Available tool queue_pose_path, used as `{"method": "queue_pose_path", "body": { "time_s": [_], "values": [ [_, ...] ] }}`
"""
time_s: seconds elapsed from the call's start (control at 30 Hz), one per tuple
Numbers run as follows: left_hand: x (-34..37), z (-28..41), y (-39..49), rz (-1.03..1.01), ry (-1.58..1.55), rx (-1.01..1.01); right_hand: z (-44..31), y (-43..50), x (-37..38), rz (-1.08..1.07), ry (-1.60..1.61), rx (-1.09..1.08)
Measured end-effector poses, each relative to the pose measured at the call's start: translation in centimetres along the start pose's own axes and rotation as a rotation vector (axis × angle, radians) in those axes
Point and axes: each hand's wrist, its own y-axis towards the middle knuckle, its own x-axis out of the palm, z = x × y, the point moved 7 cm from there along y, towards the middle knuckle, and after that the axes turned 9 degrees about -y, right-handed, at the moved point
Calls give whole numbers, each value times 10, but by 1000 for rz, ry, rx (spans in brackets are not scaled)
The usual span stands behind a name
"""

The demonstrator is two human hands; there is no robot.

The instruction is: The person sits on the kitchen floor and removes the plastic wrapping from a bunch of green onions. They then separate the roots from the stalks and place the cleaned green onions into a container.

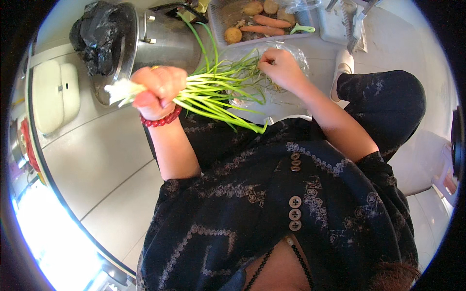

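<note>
A bunch of green onions (214, 89) is clenched in my left hand (158, 91) near its white root ends, which stick out at the left. The green leaves fan out to the right. My right hand (280, 67), fingers pinched together, is at the thin, partly withered leaf tips (256, 67); whether it grips some of them cannot be told. Beneath the tips and the right hand lies a clear plastic bag (300, 58) on the floor.
A basket (214, 27) with carrots (271, 21), potatoes and a green-handled peeler (303, 29) stands ahead. A large steel pot (167, 47) with a black plastic bag (100, 32) is at the left, near a cream-coloured case (54, 96). A dustpan (333, 22) lies at the upper right.
</note>
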Motion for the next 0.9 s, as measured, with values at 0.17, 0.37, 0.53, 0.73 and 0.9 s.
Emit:
{"method": "queue_pose_path", "body": {
  "time_s": [0.17, 0.37, 0.53, 0.73, 0.9],
  "values": [
    [-5, 5, -2, -61, -81, 26, 15, 8, -1, -39, 84, -25],
    [-5, 3, -4, -97, -83, -15, -11, 7, -29, 227, -59, -264],
    [-1, -5, -2, -96, -78, -38, -55, -12, -31, 227, 95, -538],
    [7, -17, 0, -108, -87, -97, -81, -23, -22, 119, 252, -611],
    [12, -26, 1, -123, -128, -132, -85, -27, -13, 61, 221, -629]
  ]
}}
